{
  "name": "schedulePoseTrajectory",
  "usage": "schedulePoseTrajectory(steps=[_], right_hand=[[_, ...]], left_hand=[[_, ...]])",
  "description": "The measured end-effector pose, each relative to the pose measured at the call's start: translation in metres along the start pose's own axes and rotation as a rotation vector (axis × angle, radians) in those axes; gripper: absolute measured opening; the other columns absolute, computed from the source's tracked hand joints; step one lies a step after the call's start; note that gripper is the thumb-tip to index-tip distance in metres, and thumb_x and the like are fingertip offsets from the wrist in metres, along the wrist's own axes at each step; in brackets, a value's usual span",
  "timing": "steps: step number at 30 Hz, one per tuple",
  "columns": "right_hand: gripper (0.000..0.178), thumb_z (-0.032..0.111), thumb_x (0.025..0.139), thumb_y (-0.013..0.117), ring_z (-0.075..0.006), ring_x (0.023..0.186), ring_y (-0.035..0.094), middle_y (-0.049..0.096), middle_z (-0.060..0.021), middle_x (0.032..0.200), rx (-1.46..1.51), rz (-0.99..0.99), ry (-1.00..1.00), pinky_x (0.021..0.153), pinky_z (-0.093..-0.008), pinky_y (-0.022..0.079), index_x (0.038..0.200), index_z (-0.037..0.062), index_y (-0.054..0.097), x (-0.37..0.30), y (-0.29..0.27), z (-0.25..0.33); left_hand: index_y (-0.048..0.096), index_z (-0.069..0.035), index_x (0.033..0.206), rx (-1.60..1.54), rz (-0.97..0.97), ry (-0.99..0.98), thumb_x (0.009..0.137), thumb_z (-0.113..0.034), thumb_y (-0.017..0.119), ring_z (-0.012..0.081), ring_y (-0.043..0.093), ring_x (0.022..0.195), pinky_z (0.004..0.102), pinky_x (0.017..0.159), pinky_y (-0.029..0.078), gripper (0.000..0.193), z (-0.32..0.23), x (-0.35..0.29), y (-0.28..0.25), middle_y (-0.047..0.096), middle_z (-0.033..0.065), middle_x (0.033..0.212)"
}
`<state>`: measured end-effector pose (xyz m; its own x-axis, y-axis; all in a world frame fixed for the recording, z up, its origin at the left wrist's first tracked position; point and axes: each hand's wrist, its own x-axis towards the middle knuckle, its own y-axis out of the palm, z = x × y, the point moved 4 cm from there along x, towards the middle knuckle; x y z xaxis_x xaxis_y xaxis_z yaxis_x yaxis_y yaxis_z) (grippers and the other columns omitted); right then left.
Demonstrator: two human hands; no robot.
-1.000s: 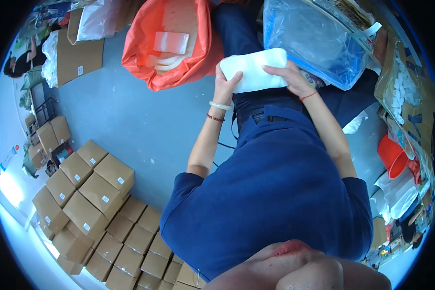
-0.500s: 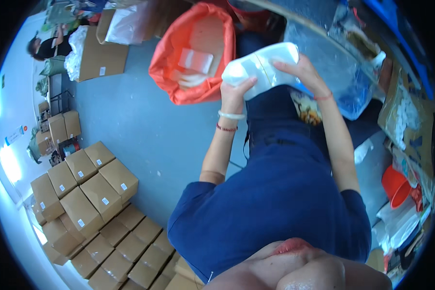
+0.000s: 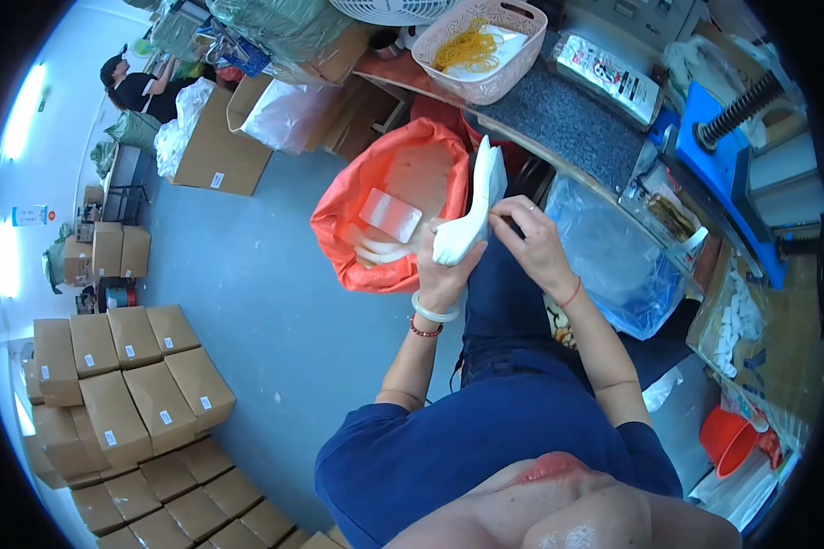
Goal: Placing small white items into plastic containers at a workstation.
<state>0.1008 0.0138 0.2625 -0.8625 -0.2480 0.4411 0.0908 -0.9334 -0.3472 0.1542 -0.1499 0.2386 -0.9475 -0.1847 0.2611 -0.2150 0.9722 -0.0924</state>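
Note:
A white bundle of thin, glossy sheets or bags (image 3: 471, 220) is held edge-on in front of me, its upper end pointing away. My left hand (image 3: 444, 277) wraps around its lower end. Thumb and fingers of my right hand (image 3: 533, 245) pinch together at the bundle's right side; whatever lies between those fingertips is too small to make out. Just left of the bundle stands an orange-red sack (image 3: 339, 247) with its mouth wide, a pale packet (image 3: 391, 216) and other whitish pieces inside.
A workbench (image 3: 558, 119) ahead carries a lattice basket (image 3: 485, 87) of yellow rubber bands and a blue press (image 3: 732, 183). Under it sits a clear plastic bag (image 3: 604, 256). Stacked cartons (image 3: 142, 403) fill the left. Another person (image 3: 146, 91) works far left. A red bucket (image 3: 728, 439) stands right.
The bundle has turned from showing its broad banded face to edge-on. My right hand has left its far end and now pinches at its side. The view has shifted, showing more bench.

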Motion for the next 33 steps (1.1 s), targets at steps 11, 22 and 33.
schedulePoseTrajectory(steps=[11, 22, 33], right_hand=[[0.008, 0.007, 0.090, 0.066, -0.0194, 0.077, 0.060, 0.064, -0.0078, 0.084, 0.121, 0.178, -0.034, 0.073, -0.0290, 0.048, 0.092, 0.0001, 0.065, 0.040, 0.026, -0.004], [0.019, 0.001, 0.086, 0.060, -0.0247, 0.097, 0.063, 0.068, -0.0108, 0.102, -0.428, -0.217, -0.353, 0.086, -0.0320, 0.050, 0.103, 0.0022, 0.069, 0.250, -0.025, -0.053], [0.021, -0.004, 0.091, 0.062, -0.0170, 0.079, 0.065, 0.069, -0.0096, 0.094, -0.427, -0.373, -0.070, 0.073, -0.0272, 0.051, 0.110, 0.0012, 0.068, 0.048, -0.111, -0.017]], left_hand=[[0.055, -0.001, 0.109, -0.151, -0.240, -0.153, 0.075, 0.002, 0.081, 0.0148, 0.061, 0.088, 0.0281, 0.077, 0.051, 0.043, 0.015, 0.031, -0.044, 0.064, 0.0073, 0.100], [0.056, 0.002, 0.121, -0.161, -0.377, -0.157, 0.077, 0.008, 0.074, 0.0205, 0.063, 0.103, 0.0332, 0.089, 0.051, 0.048, 0.011, 0.024, -0.102, 0.065, 0.0097, 0.110], [0.057, 0.000, 0.120, -0.305, 0.056, -0.221, 0.074, 0.000, 0.081, 0.0161, 0.062, 0.099, 0.0307, 0.087, 0.052, 0.052, 0.035, 0.088, 0.009, 0.065, 0.0072, 0.109]])
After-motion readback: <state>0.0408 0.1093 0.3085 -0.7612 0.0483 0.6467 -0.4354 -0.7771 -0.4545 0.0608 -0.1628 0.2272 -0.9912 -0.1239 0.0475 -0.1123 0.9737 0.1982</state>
